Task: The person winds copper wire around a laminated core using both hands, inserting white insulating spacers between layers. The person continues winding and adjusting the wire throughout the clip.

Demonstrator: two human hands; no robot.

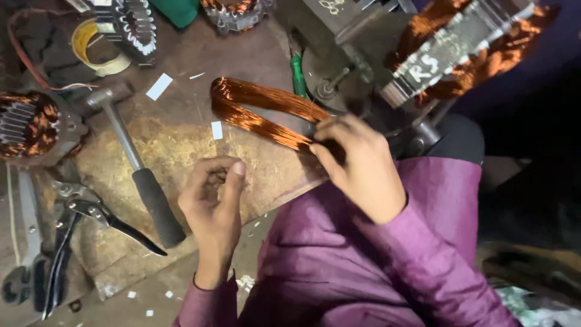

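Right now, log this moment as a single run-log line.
right hand: pinching copper wire coil | left hand: fingers curled, apart from coil | hammer, pliers idle on workbench

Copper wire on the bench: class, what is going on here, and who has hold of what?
A person in a purple sleeve sits at a worn workbench. The right hand pinches one end of a long loop of copper wire that lies out across the bench. The left hand is curled beside it, fingertips together, not touching the loop. A hammer and pliers lie untouched to the left, and wound motor cores sit around the edges.
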